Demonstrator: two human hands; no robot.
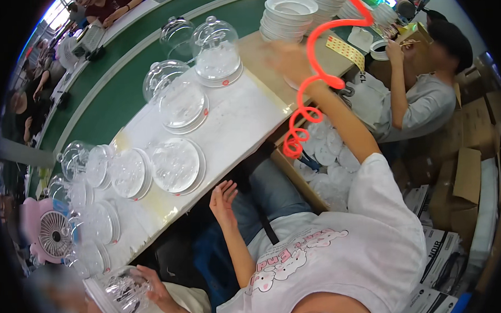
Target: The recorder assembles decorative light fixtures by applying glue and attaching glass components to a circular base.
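here, stacked white dishes (285,23) stand just beyond the right grip (292,62).

Clear domes (216,39) stand on the table (254,109) beyond the left hand (223,204); stacked white dishes (285,24) rise beyond the blurred right hand (290,62).

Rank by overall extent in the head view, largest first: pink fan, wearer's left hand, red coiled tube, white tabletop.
1. White tabletop
2. Red coiled tube
3. Pink fan
4. Wearer's left hand
Nearness to the camera may skew true sizes.
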